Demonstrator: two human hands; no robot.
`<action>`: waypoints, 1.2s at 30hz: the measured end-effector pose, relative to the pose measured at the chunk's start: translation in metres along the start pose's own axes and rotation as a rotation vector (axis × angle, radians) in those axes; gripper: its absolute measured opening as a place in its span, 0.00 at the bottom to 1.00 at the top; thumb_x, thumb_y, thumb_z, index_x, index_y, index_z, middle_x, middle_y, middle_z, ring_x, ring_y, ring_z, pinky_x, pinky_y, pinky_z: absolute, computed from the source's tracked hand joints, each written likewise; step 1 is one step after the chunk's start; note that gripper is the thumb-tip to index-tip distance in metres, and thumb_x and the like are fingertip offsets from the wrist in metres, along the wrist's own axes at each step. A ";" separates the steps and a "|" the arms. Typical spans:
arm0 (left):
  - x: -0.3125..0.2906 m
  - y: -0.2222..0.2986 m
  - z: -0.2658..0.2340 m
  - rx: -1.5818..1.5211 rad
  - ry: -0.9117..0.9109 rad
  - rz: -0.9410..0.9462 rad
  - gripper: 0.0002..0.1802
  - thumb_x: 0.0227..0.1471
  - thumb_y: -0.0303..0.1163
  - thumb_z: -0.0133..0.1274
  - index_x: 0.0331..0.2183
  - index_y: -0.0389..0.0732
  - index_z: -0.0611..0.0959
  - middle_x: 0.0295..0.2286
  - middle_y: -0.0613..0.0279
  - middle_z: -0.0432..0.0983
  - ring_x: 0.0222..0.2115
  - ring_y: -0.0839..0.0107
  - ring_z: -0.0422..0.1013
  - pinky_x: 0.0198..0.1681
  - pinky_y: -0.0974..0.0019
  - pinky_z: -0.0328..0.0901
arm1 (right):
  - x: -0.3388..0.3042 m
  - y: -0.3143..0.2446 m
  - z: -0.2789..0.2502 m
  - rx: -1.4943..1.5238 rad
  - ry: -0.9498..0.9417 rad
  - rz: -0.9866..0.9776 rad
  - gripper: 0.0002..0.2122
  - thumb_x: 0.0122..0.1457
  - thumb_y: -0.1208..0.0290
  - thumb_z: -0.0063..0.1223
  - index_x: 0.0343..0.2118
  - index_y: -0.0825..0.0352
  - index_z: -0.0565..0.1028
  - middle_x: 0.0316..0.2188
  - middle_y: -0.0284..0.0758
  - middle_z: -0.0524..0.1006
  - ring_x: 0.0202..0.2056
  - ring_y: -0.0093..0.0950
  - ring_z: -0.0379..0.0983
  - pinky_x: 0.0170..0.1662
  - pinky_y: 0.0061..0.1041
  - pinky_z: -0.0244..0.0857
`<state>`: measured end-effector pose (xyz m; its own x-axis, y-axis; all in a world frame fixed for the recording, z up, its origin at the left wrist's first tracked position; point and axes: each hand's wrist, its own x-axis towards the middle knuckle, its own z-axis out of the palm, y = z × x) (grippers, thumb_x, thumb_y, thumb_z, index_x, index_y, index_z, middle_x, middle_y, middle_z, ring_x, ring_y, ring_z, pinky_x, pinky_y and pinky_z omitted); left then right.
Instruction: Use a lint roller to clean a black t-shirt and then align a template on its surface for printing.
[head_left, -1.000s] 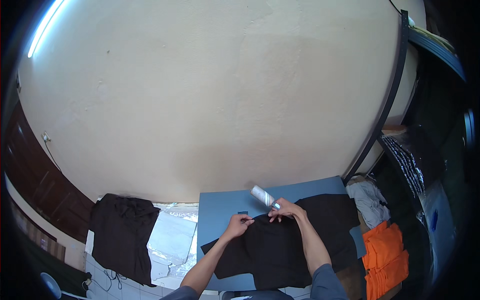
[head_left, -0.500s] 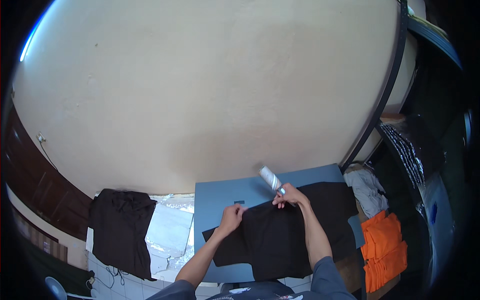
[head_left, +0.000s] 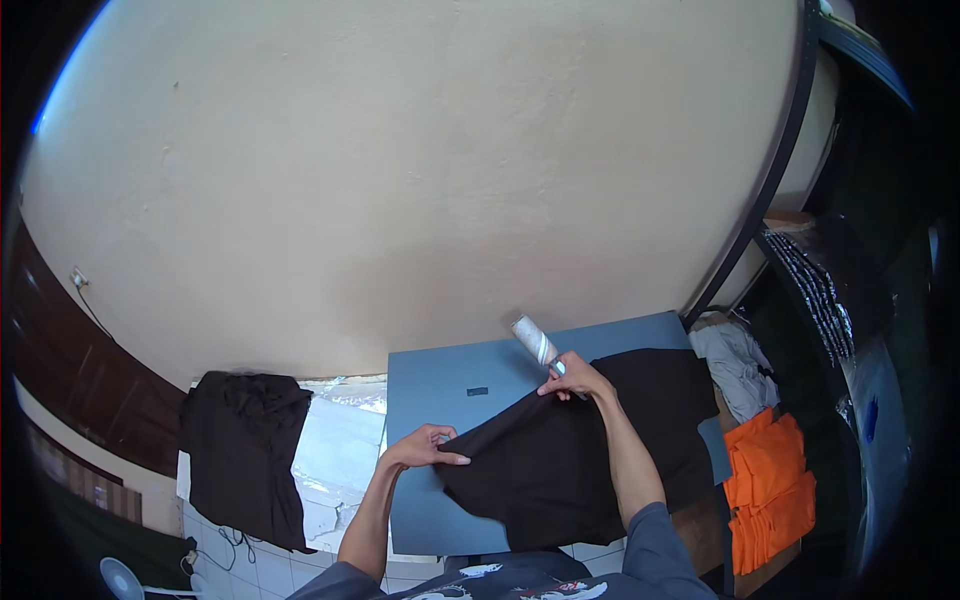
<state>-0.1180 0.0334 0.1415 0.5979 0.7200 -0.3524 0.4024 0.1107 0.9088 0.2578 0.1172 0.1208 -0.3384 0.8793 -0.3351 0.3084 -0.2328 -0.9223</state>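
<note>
A black shirt-like garment (head_left: 545, 475) lies across a blue-grey board (head_left: 440, 520) in front of me. At the garment's left corner, the thumb and fingers of my left hand (head_left: 428, 447) close on its edge, and the cloth is drawn taut between my hands. My right hand (head_left: 578, 380) pinches the upper edge while also holding a lint roller (head_left: 537, 340), its white cylinder tilted up and to the left. The roller's handle is mostly hidden in that hand, and the roll is off the cloth.
Another dark garment (head_left: 245, 455) is draped at the left beside a white sheet (head_left: 340, 440). To the right are folded orange cloths (head_left: 770, 490) and a grey cloth bundle (head_left: 735, 365). A dark metal post (head_left: 775, 170) rises by the wall (head_left: 420, 180). A white fan (head_left: 122, 578) shows at lower left.
My left hand has moved left and slightly down, to the garment's left corner. The garment's left part has shifted and its upper edge now slants between my hands. The right hand keeps the lint roller.
</note>
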 end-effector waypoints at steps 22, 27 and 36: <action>-0.057 -0.075 0.022 0.853 0.961 -0.268 0.10 0.52 0.34 0.59 0.30 0.36 0.82 0.31 0.46 0.80 0.34 0.51 0.75 0.34 0.51 0.65 | 0.039 0.032 0.054 -0.498 0.395 -0.095 0.22 0.39 0.64 0.82 0.26 0.73 0.77 0.25 0.46 0.80 0.32 0.47 0.80 0.36 0.40 0.70; 0.032 -0.031 0.100 0.566 0.830 0.371 0.19 0.59 0.29 0.54 0.50 0.28 0.79 0.54 0.34 0.70 0.58 0.38 0.65 0.64 0.43 0.57 | 0.025 0.043 0.064 -0.564 0.692 -0.439 0.22 0.53 0.58 0.71 0.29 0.77 0.77 0.29 0.50 0.77 0.33 0.51 0.76 0.37 0.43 0.69; 0.105 -0.054 0.126 1.009 0.630 0.178 0.48 0.61 0.54 0.50 0.67 0.26 0.58 0.67 0.37 0.52 0.70 0.47 0.48 0.72 0.38 0.33 | -0.068 0.034 0.141 -0.554 0.622 -0.102 0.16 0.69 0.61 0.47 0.44 0.74 0.69 0.38 0.57 0.78 0.40 0.58 0.77 0.40 0.53 0.71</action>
<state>0.0101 0.0170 0.0272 0.3697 0.9101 0.1872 0.8779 -0.4081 0.2505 0.1655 -0.0089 0.0852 0.1134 0.9916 0.0621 0.7498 -0.0444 -0.6602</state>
